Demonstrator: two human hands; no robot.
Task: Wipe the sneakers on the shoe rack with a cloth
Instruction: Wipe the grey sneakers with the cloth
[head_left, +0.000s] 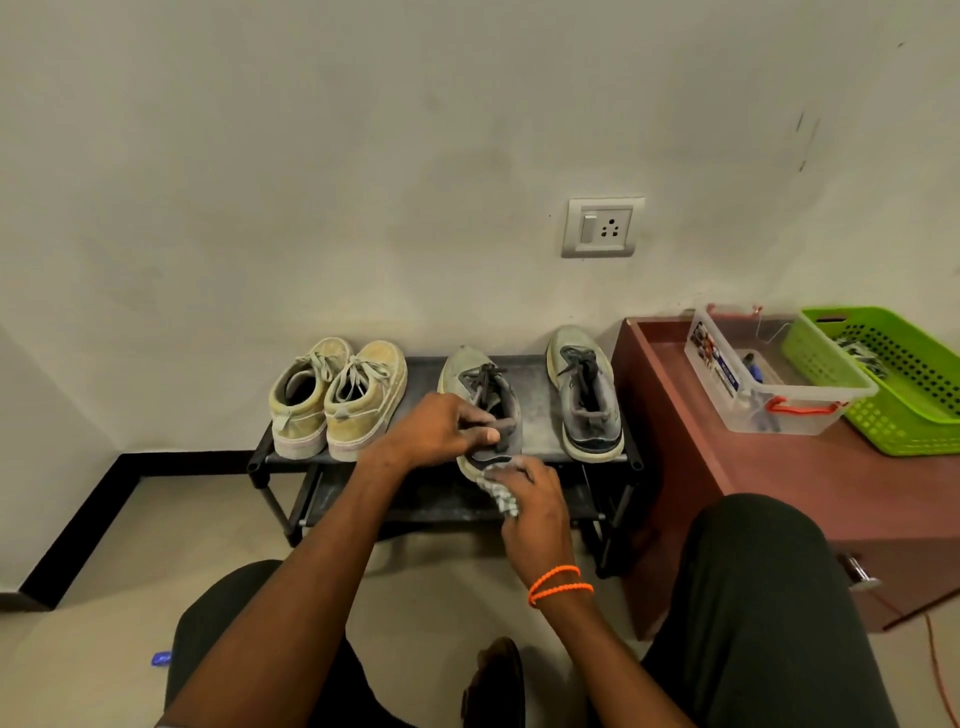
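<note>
1. Grey sneaker (480, 384) sits on the top shelf of the shoe rack (535, 387), heel toward the person; its mate (584, 395) is well apart to the right, beige pair (337, 397) on the left.
2. Left hand (441, 428) grips the heel collar, fingers curled over the rim, steadying it.
3. Right hand (530, 501) pinches a bunched checked cloth (498, 493) against the heel sole edge.
4. Sneaker likely light, with a soft, squashy upper and a firmer sole; collar or heel counter looks the best hold.
5. Cloth limp, needs bunching to press.
6. Dusty shelf probably lets the shoe slide, so brace while rubbing.
</note>
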